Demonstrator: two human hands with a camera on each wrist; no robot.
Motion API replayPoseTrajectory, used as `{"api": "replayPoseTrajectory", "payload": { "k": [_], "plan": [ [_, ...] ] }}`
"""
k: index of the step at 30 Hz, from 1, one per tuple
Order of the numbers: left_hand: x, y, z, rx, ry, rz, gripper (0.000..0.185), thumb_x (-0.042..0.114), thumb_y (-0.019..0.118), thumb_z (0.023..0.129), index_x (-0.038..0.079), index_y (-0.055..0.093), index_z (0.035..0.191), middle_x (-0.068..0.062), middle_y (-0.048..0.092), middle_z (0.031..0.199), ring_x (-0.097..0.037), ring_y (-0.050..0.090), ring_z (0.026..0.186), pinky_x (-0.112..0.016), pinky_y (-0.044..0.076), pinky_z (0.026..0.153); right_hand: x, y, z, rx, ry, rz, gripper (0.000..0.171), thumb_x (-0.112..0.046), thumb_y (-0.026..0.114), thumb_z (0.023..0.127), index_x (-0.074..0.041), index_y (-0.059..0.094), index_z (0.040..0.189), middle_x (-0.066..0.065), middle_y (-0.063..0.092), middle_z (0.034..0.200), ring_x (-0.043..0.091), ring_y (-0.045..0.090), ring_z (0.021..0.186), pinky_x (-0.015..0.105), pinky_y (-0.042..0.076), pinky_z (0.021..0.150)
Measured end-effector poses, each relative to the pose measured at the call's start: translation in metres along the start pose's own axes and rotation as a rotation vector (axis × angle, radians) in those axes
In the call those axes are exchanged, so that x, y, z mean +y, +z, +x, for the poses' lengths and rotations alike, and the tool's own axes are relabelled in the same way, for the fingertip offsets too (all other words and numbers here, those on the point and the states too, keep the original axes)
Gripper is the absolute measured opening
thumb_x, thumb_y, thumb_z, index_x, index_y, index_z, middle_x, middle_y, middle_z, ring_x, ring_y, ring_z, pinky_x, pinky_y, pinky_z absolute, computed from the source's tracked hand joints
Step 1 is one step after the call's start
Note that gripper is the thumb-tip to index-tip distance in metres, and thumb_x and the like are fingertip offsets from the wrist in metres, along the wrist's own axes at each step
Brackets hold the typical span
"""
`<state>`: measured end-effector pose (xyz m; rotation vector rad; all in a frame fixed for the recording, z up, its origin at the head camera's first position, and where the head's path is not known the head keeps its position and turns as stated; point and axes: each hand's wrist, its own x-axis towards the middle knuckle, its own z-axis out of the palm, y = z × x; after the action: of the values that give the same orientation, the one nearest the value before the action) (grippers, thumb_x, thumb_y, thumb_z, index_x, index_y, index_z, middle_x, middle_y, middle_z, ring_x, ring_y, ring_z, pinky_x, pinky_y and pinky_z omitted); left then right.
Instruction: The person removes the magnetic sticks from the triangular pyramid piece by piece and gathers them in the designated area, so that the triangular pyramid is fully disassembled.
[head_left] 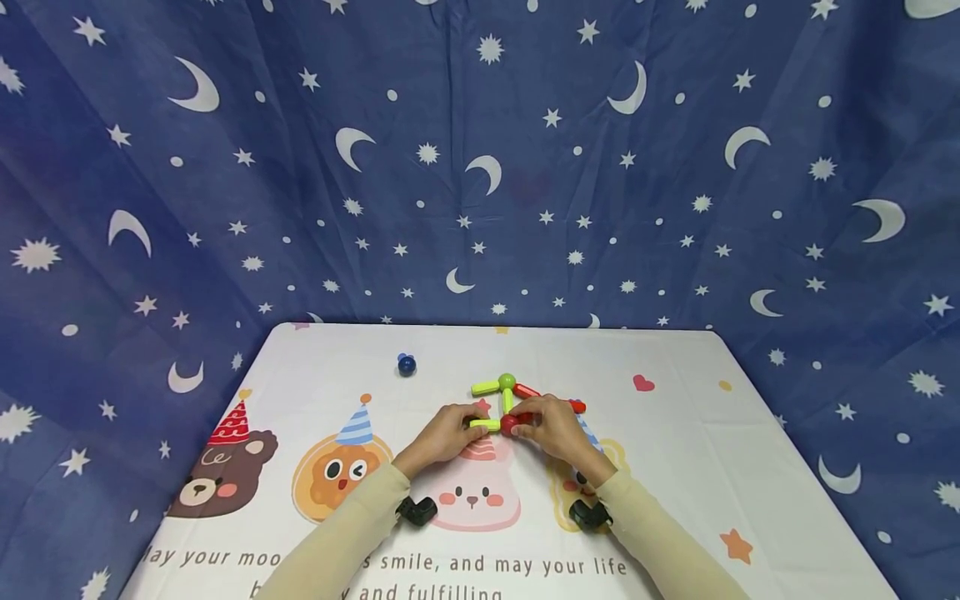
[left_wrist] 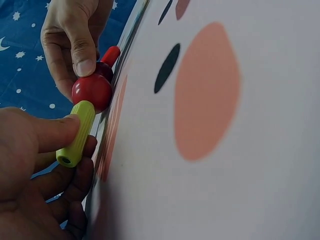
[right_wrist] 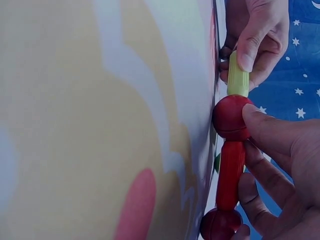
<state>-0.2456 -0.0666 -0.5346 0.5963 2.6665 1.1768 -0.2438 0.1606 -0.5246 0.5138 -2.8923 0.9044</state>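
Starry blue cloth backs a white cartoon-printed tablecloth (head_left: 675,433). Near its middle lies a rod-and-ball figure: three green rods, two red rods, one green ball (head_left: 507,381), two red balls. The left hand (head_left: 442,435) pinches a ribbed green rod (left_wrist: 76,134); the right hand (head_left: 557,429) pinches the glossy red ball (left_wrist: 92,91) touching it. One blue ball (head_left: 407,364) sits toward the far left corner.

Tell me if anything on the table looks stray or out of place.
One thing stands out: a dark blue ball sits alone, apart from the stick-and-ball figure. There the left hand pinches a yellow-green stick against the red ball held by the right hand.
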Motion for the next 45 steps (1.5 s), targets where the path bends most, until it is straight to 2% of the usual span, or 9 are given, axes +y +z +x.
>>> {"api": "replayPoseTrajectory", "payload": {
  "k": [9, 12, 16, 18, 23, 27, 31, 35, 45],
  "plan": [
    [-0.001, 0.000, -0.001, 0.001, 0.002, 0.003, 0.023, 0.021, 0.066, 0.094, 0.011, 0.070, 0.114, -0.004, 0.070, 0.107, -0.015, 0.055, 0.093, -0.037, 0.045, 0.088, 0.001, 0.000, 0.000, -0.003, -0.003, 0.006, 0.029, -0.024, 0.086, 0.074, -0.024, 0.077, 0.102, -0.009, 0.075, 0.101, 0.011, 0.055, 0.084, 0.030, 0.045, 0.076],
    [0.000, -0.002, -0.002, 0.001, 0.008, 0.005, 0.023, 0.022, 0.065, 0.095, 0.012, 0.070, 0.115, -0.004, 0.070, 0.110, -0.017, 0.057, 0.100, -0.041, 0.046, 0.095, 0.002, 0.000, 0.000, 0.003, -0.008, 0.006, 0.029, -0.024, 0.086, 0.074, -0.025, 0.077, 0.102, -0.009, 0.075, 0.100, 0.010, 0.055, 0.085, 0.029, 0.044, 0.077],
    [0.001, -0.007, -0.005, 0.029, 0.001, -0.024, 0.022, 0.021, 0.066, 0.094, 0.013, 0.071, 0.114, -0.003, 0.071, 0.112, -0.019, 0.060, 0.107, -0.044, 0.047, 0.099, 0.003, -0.001, 0.000, 0.014, -0.021, 0.009, 0.028, -0.024, 0.086, 0.074, -0.025, 0.077, 0.100, -0.010, 0.075, 0.097, 0.010, 0.053, 0.081, 0.028, 0.043, 0.073],
    [-0.001, -0.010, -0.007, 0.056, -0.013, -0.039, 0.021, 0.021, 0.067, 0.093, 0.015, 0.071, 0.113, -0.001, 0.071, 0.109, -0.016, 0.061, 0.102, -0.040, 0.048, 0.095, 0.003, -0.001, 0.000, 0.019, -0.025, 0.010, 0.028, -0.023, 0.087, 0.073, -0.025, 0.077, 0.099, -0.010, 0.075, 0.095, 0.010, 0.051, 0.078, 0.027, 0.042, 0.071],
    [-0.007, -0.019, -0.012, 0.116, -0.031, -0.051, 0.018, 0.021, 0.070, 0.091, 0.020, 0.072, 0.109, 0.003, 0.071, 0.104, -0.013, 0.059, 0.090, -0.034, 0.048, 0.083, 0.002, -0.001, 0.000, 0.016, -0.021, 0.015, 0.028, -0.023, 0.086, 0.074, -0.024, 0.077, 0.100, -0.010, 0.074, 0.094, 0.010, 0.050, 0.077, 0.027, 0.042, 0.070],
    [-0.013, -0.027, -0.016, 0.137, -0.061, -0.075, 0.017, 0.024, 0.072, 0.090, 0.025, 0.071, 0.107, 0.005, 0.070, 0.108, -0.014, 0.060, 0.096, -0.037, 0.049, 0.088, 0.001, -0.001, 0.000, 0.013, -0.017, 0.015, 0.028, -0.023, 0.087, 0.073, -0.024, 0.077, 0.100, -0.010, 0.074, 0.095, 0.010, 0.050, 0.077, 0.027, 0.041, 0.070],
    [-0.020, -0.035, -0.019, 0.171, -0.062, -0.088, 0.018, 0.021, 0.074, 0.088, 0.023, 0.071, 0.106, 0.005, 0.069, 0.104, -0.016, 0.060, 0.097, -0.039, 0.049, 0.090, 0.000, 0.000, 0.000, 0.019, -0.021, 0.010, 0.028, -0.023, 0.087, 0.073, -0.024, 0.077, 0.100, -0.011, 0.074, 0.094, 0.009, 0.049, 0.078, 0.027, 0.041, 0.071],
    [-0.028, -0.044, -0.021, 0.195, -0.052, -0.074, 0.019, 0.017, 0.073, 0.088, 0.020, 0.071, 0.107, 0.005, 0.068, 0.101, -0.013, 0.058, 0.092, -0.035, 0.049, 0.086, 0.000, 0.000, 0.000, 0.020, -0.021, 0.009, 0.028, -0.024, 0.086, 0.074, -0.025, 0.077, 0.100, -0.010, 0.074, 0.094, 0.009, 0.050, 0.079, 0.028, 0.042, 0.072],
    [-0.045, -0.065, -0.024, 0.209, -0.107, -0.018, 0.019, 0.018, 0.072, 0.089, 0.017, 0.069, 0.108, -0.001, 0.069, 0.100, -0.016, 0.061, 0.091, -0.033, 0.048, 0.081, 0.000, 0.001, 0.000, 0.025, -0.030, 0.001, 0.028, -0.024, 0.087, 0.073, -0.026, 0.077, 0.100, -0.011, 0.073, 0.092, 0.011, 0.051, 0.078, 0.026, 0.041, 0.070]
  ]
}}
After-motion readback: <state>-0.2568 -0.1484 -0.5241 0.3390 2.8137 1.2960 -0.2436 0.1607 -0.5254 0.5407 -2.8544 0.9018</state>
